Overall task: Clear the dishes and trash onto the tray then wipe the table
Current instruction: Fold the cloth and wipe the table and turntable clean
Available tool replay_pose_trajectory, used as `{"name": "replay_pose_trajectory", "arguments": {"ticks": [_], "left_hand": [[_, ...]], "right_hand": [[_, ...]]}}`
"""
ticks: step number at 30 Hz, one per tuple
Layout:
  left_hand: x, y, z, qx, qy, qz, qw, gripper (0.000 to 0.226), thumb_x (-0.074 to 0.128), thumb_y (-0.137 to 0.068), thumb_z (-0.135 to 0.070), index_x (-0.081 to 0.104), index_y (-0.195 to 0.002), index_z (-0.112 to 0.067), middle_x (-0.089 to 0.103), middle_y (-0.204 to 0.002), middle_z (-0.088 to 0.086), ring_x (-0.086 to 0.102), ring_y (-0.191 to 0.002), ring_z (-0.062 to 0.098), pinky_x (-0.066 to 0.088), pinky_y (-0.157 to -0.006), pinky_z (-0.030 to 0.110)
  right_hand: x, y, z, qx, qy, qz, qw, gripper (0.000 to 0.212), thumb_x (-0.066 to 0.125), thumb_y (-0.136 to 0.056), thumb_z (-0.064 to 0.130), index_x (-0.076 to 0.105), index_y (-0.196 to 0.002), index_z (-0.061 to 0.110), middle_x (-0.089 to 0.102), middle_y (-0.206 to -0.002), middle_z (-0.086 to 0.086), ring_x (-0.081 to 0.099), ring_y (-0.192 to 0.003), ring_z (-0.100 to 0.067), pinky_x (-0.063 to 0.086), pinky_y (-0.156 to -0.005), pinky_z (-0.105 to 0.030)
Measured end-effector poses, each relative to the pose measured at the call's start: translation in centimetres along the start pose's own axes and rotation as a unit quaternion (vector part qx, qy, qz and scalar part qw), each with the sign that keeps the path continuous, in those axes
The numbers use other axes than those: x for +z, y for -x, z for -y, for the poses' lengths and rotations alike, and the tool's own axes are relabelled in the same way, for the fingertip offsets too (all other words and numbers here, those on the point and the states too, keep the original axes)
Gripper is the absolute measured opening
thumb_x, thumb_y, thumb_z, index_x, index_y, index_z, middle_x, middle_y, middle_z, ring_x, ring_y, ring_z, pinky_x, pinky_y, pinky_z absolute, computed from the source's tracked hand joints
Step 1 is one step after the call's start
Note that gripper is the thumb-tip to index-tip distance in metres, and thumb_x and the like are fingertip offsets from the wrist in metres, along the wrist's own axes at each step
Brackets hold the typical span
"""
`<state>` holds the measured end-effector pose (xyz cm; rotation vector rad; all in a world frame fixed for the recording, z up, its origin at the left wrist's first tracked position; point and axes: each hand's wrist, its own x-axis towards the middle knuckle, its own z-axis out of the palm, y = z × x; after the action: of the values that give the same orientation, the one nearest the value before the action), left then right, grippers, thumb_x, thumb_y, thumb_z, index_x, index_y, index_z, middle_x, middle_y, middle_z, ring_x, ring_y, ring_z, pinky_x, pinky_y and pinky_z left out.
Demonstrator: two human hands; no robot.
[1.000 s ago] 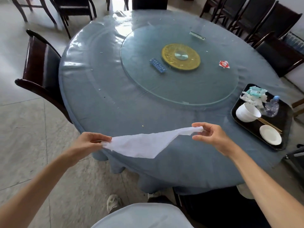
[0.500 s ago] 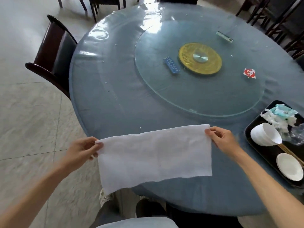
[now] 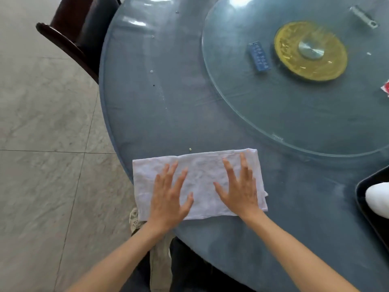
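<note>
Both hands, left hand (image 3: pixel 168 199), right hand (image 3: pixel 240 190), flat on white cloth (image 3: pixel 200 178)

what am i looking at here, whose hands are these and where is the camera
There is no machine here: a person wears one camera on the head, looking down at their own arms. The left hand and the right hand lie flat, fingers spread, pressing a white cloth onto a round table with a blue cover. Neither hand grips anything. On the glass turntable lie a small blue packet and a gold centre disc. At the right edge, a black tray holds a white dish. A few crumbs sit near the cloth.
</note>
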<state>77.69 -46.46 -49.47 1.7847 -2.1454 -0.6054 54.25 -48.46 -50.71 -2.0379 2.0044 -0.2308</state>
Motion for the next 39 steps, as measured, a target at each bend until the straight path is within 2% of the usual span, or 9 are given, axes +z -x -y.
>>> {"name": "replay_pose_trajectory", "arguments": {"ticks": [2,4,6,9,14,20,27,31,39], "left_hand": [[2.6,0.7,-1.3,-0.003,-0.020,0.042,0.999,0.076,0.055,-0.089,-0.057,0.029,-0.158,-0.038,0.010,-0.171,0.001,0.005,-0.158,0.028,0.010,-0.124,0.052],[4.4,1.1,-1.0,-0.017,-0.062,0.059,0.996,0.080,0.054,-0.087,-0.067,0.026,-0.158,-0.042,0.009,-0.171,0.005,0.005,-0.158,0.031,0.012,-0.124,0.059],[5.5,1.6,-0.1,-0.014,-0.099,0.063,0.993,0.086,0.055,-0.082,-0.074,0.029,-0.157,-0.042,0.013,-0.170,0.010,0.010,-0.157,0.036,0.016,-0.120,0.067],[6.1,1.8,0.8,-0.037,-0.141,0.056,0.988,0.091,0.051,-0.075,-0.083,0.028,-0.156,-0.049,0.016,-0.170,0.008,0.010,-0.155,0.043,0.004,-0.114,0.077],[6.4,1.2,1.9,-0.030,-0.152,0.039,0.987,0.094,0.047,-0.069,-0.093,0.032,-0.152,-0.054,0.018,-0.170,0.009,0.010,-0.152,0.052,0.003,-0.107,0.084],[5.9,-1.5,2.9,-0.030,-0.145,0.016,0.989,0.093,0.045,-0.068,-0.096,0.032,-0.151,-0.057,0.019,-0.169,0.008,0.011,-0.152,0.053,0.006,-0.105,0.085],[2.1,-11.5,7.7,-0.034,-0.167,-0.011,0.985,0.086,0.033,-0.075,-0.096,0.027,-0.152,-0.058,0.014,-0.171,0.004,0.003,-0.154,0.049,0.000,-0.107,0.084],[-0.2,-17.8,11.2,-0.038,-0.183,-0.006,0.982,0.084,0.027,-0.075,-0.096,0.025,-0.151,-0.060,0.009,-0.172,0.001,-0.002,-0.155,0.045,0.000,-0.108,0.082],[-3.2,-26.7,16.5,-0.009,-0.193,-0.012,0.981,0.083,0.022,-0.076,-0.097,0.020,-0.152,-0.062,0.008,-0.172,0.000,-0.003,-0.155,0.045,0.002,-0.107,0.083]], "right_hand": [[1.3,1.1,0.1,-0.079,0.004,0.036,0.996,0.077,0.066,-0.086,0.064,0.045,-0.156,0.040,0.018,-0.171,-0.019,0.022,-0.156,-0.043,0.030,-0.113,-0.072],[2.3,1.4,-0.8,-0.128,0.032,0.066,0.989,0.076,0.061,-0.084,0.073,0.041,-0.154,0.050,0.013,-0.173,-0.019,0.009,-0.158,-0.047,0.014,-0.114,-0.081],[2.8,1.3,-1.6,-0.149,0.063,0.088,0.983,0.078,0.054,-0.083,0.083,0.038,-0.154,0.055,0.012,-0.172,-0.023,0.005,-0.156,-0.054,0.008,-0.111,-0.085],[3.4,1.2,-2.1,-0.171,0.076,0.096,0.978,0.084,0.047,-0.076,0.094,0.034,-0.153,0.061,0.012,-0.172,-0.025,0.004,-0.154,-0.059,0.002,-0.109,-0.087],[4.1,0.4,-2.6,-0.178,0.082,0.093,0.976,0.088,0.047,-0.070,0.099,0.032,-0.151,0.065,0.013,-0.172,-0.024,0.006,-0.154,-0.060,0.003,-0.106,-0.089],[4.6,-2.8,-2.3,-0.191,0.087,0.074,0.975,0.089,0.046,-0.070,0.101,0.031,-0.151,0.066,0.013,-0.172,-0.023,0.006,-0.154,-0.059,0.004,-0.106,-0.089],[4.7,-13.8,1.8,-0.186,0.090,0.053,0.977,0.084,0.037,-0.075,0.100,0.029,-0.151,0.067,0.008,-0.174,-0.018,-0.001,-0.156,-0.054,0.001,-0.107,-0.088],[5.1,-20.6,4.4,-0.170,0.099,0.059,0.979,0.084,0.031,-0.075,0.101,0.021,-0.152,0.069,-0.002,-0.175,-0.013,-0.010,-0.156,-0.052,0.000,-0.106,-0.088],[6.1,-29.7,7.8,-0.154,0.096,0.055,0.982,0.083,0.026,-0.076,0.102,0.011,-0.151,0.072,-0.012,-0.175,-0.009,-0.015,-0.156,-0.051,-0.002,-0.106,-0.089]]}}
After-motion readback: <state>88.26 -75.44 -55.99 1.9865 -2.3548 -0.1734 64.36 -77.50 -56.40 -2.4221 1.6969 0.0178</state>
